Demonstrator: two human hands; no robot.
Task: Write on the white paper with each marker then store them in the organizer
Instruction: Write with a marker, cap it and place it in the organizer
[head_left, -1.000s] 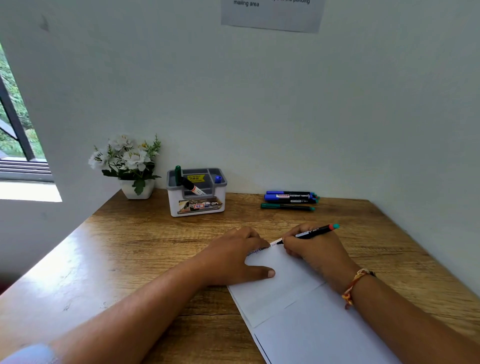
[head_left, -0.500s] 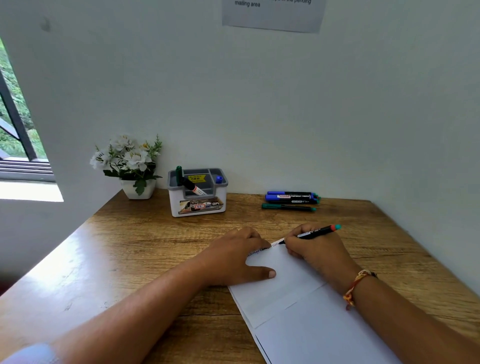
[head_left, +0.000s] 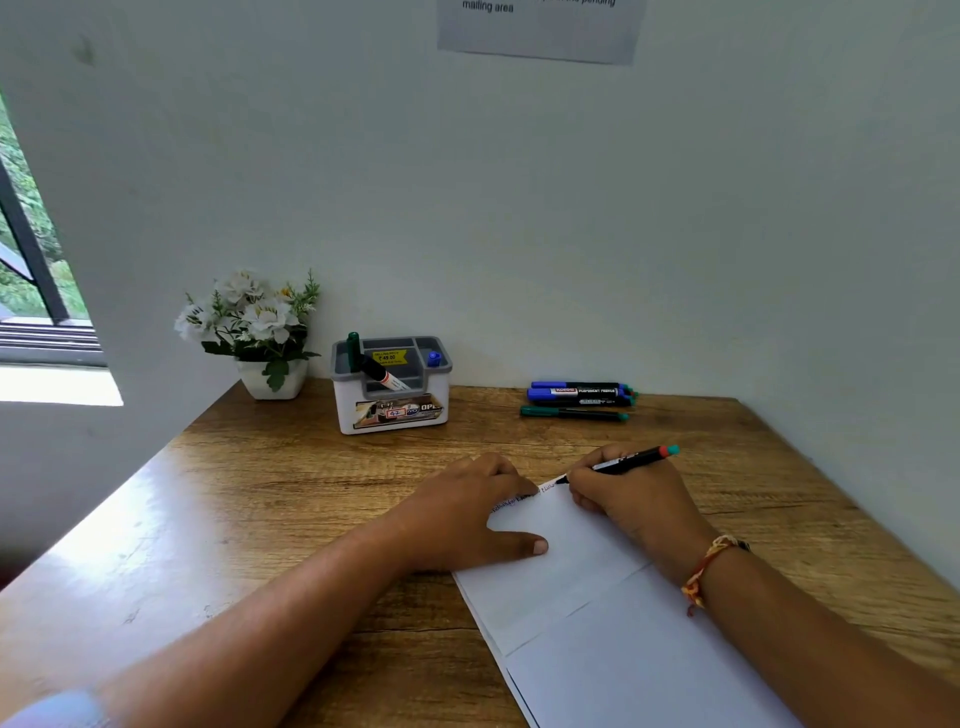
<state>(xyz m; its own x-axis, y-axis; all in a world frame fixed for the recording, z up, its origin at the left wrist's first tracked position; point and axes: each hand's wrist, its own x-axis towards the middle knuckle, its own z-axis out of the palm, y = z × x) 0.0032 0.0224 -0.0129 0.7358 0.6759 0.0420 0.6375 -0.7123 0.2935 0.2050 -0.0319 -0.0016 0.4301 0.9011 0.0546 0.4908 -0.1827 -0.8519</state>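
While the left hand is lying palm-down on the white paper, fingers relaxed at the top edge and thumb stretched across the sheet, the right hand is pinching a slim marker and leaning its tip onto the paper's far edge. That marker is showing a black barrel, a red band and a teal end, and it's tilting back over the knuckles. A thin line of small writing is running along the top of the sheet, partly hidden under the left fingers. The paper is sitting at an angle on the wooden desk, front right, with a crease crossing it. Back by the wall, the organizer, white with a grey tray, is holding a green marker upright on its left, a black one leaning in the middle and a blue cap poking up on the right. Over to its right, the spare markers are lying side by side, blue-capped ones behind a green one.
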